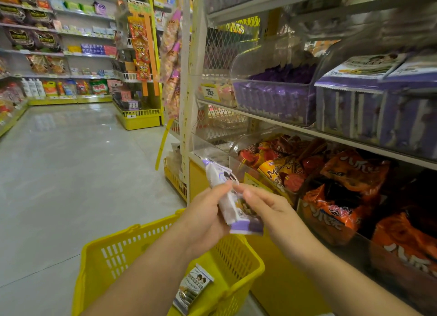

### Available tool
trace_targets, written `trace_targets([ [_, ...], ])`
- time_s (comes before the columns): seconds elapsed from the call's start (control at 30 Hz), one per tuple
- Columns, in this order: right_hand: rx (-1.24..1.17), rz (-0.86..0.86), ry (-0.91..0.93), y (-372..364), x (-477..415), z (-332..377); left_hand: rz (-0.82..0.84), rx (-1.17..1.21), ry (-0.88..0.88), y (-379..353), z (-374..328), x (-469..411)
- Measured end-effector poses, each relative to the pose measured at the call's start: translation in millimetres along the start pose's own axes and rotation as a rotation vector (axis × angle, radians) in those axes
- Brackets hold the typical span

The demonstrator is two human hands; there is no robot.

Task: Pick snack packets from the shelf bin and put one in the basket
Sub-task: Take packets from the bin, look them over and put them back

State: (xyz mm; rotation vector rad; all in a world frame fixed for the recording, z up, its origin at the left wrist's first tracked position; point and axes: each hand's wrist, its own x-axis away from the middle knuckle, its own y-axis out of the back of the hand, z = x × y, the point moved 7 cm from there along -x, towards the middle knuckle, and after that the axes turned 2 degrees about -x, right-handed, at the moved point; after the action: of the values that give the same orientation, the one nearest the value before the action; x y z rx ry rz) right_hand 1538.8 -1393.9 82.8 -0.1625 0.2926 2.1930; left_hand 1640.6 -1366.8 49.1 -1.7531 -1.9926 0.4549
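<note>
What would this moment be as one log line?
left hand: grips purple snack packets, count unclear | right hand: pinches them | yellow basket: below hands, one packet inside

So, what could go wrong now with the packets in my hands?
The purple packets are pinched between left hand and right hand above the basket rim, so one may slip onto the floor. A white packet already lies in the basket; dropping another may leave one too many.

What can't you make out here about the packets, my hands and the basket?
Head view:
Held packet print: covered by left hand and right hand.
Basket floor: hidden by the arms, cut off by bottom edge.
Top-right shelf goods: motion blur.
Packet in basket: text too small.
</note>
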Motion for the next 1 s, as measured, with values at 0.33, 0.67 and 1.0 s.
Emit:
trace_targets([
  [0.33,0.099,0.040,0.148,30.4,45.6,56.8,0.001,0.147,-0.127,-44.1,-23.7,24.9],
  [0.67,0.653,-0.227,0.303,111.4,38.1,206.6,0.028,-0.408,-0.425,-145.0,-104.1,13.0],
  [1.0,0.983,-0.448,0.100,215.3,-33.6,272.3,-0.072,-1.131,-0.891,-188.2,-148.3,-41.2],
])
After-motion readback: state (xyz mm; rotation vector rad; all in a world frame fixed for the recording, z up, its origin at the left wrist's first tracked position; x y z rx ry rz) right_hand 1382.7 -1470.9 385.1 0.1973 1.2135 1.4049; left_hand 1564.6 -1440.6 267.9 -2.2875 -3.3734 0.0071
